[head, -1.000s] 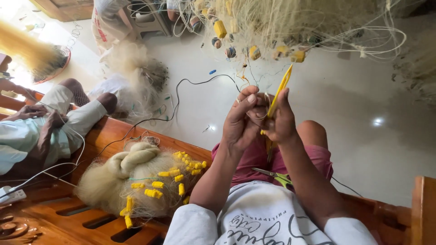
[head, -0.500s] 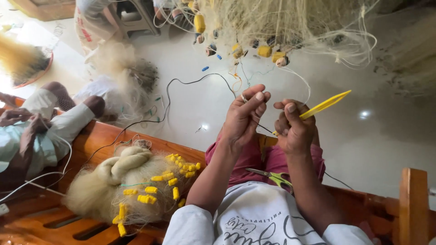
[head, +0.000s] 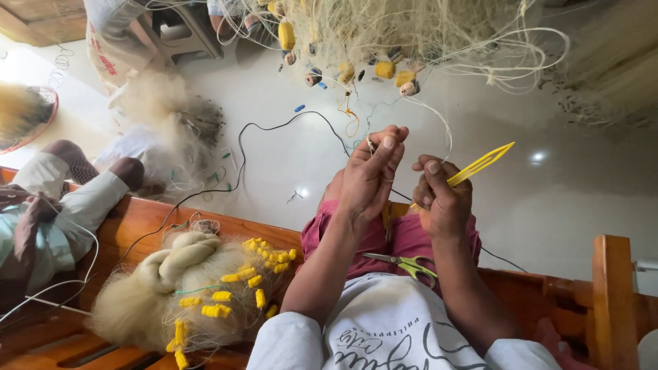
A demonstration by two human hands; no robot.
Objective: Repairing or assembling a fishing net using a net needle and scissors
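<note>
- Head view: the left hand (head: 370, 179) is raised, fingers together and nearly straight, pinching a thin pale line (head: 439, 120) at the fingertips.
- The right hand (head: 442, 199) is curled closed around a yellow netting needle (head: 480, 164), whose tip points up and to the right.
- The line runs up to the hanging fishing net (head: 411, 31) with its floats.
- Green-handled scissors (head: 404, 262) lie on the lap.
- A bundled net with yellow floats (head: 199, 288) rests on the wooden bench (head: 610, 288).

We are swinging the yellow netting needle (head: 480, 164) from upright to slanting out to the right in our right hand (head: 442, 199), which is drawing apart from our left hand (head: 370, 175), no longer touching it.
</note>
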